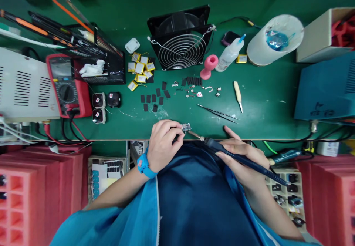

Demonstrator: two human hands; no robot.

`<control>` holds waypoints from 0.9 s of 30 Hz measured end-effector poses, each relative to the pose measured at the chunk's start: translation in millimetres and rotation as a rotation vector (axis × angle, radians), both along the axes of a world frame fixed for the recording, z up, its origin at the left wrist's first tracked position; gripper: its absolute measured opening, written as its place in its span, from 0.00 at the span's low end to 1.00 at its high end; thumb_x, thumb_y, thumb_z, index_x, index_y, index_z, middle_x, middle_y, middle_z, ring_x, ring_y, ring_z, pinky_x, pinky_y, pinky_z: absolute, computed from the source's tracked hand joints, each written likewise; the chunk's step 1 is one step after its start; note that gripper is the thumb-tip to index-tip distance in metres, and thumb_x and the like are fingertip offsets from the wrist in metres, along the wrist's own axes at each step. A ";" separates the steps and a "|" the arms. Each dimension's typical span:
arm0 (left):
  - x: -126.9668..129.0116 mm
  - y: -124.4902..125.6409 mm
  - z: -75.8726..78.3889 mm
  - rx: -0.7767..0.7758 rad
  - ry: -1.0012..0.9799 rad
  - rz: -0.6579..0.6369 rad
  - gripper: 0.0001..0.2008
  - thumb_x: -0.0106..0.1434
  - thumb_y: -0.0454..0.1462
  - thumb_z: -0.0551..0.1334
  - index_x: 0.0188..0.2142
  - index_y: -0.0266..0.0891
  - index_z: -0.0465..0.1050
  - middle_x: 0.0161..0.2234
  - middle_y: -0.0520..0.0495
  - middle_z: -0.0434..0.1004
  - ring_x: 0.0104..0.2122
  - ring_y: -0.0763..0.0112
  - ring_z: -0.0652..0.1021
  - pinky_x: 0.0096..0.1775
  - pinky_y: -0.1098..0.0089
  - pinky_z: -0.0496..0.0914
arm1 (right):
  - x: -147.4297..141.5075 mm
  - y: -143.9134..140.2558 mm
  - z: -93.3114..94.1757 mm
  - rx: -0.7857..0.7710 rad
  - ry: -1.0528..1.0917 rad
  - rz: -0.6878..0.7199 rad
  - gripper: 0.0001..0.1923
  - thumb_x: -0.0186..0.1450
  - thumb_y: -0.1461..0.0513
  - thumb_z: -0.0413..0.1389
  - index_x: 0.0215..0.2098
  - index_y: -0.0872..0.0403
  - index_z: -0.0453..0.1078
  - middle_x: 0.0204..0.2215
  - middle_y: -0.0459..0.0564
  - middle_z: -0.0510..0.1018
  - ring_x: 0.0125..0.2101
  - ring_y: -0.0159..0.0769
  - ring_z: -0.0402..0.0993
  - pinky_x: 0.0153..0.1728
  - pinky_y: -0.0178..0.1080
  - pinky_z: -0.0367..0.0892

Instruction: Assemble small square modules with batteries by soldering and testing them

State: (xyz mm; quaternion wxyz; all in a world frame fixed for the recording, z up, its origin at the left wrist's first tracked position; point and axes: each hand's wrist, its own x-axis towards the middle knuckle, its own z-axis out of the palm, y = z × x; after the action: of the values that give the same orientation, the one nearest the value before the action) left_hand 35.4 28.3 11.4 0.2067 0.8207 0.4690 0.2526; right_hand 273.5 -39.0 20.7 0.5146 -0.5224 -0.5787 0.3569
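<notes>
My left hand [165, 142] pinches a small metallic component [186, 128] at the front edge of the green bench [263, 105]. My right hand [240, 157] grips a dark blue soldering iron [238, 158] like a pen, and its tip touches the component. A blue wrist strap [144, 165] circles my left wrist. Both hands sit just above my blue smock.
Tweezers [217, 113] and a pale-handled knife [237, 95] lie ahead of my right hand. Black pads [154, 100], yellow batteries [141, 70] and tiny parts [198, 90] are spread mid-bench. Behind stand a fan [181, 40], pink stand [209, 65], white bottle [230, 53] and red multimeter [66, 85]. Red trays [36, 186] flank me.
</notes>
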 end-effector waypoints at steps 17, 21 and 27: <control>-23.5 21.5 0.8 -0.110 -0.078 -0.202 0.07 0.66 0.30 0.63 0.33 0.43 0.75 0.41 0.49 0.85 0.44 0.64 0.80 0.47 0.60 0.74 | -1.1 0.8 0.8 0.010 -0.012 -0.005 0.12 0.60 0.70 0.68 0.39 0.50 0.76 0.33 0.44 0.86 0.33 0.40 0.86 0.62 0.66 0.70; -25.0 24.3 -0.4 -0.105 -0.086 -0.213 0.07 0.66 0.30 0.63 0.33 0.42 0.74 0.41 0.50 0.85 0.43 0.65 0.81 0.47 0.61 0.74 | -1.6 0.7 1.8 -0.001 -0.020 -0.005 0.11 0.61 0.69 0.67 0.38 0.49 0.75 0.33 0.44 0.87 0.32 0.40 0.86 0.62 0.66 0.69; -25.8 24.8 -2.3 -0.101 -0.091 -0.224 0.06 0.66 0.31 0.63 0.33 0.43 0.74 0.41 0.50 0.85 0.44 0.65 0.81 0.46 0.60 0.74 | -0.8 -0.9 1.1 -0.012 0.005 -0.026 0.13 0.60 0.71 0.67 0.38 0.49 0.76 0.33 0.43 0.86 0.33 0.40 0.86 0.63 0.65 0.70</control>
State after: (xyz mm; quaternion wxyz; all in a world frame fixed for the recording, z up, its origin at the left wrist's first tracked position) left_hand 9.6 53.1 9.1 0.2957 0.8441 0.3767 0.2411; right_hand 272.7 -39.9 21.9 0.5174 -0.5320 -0.5686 0.3551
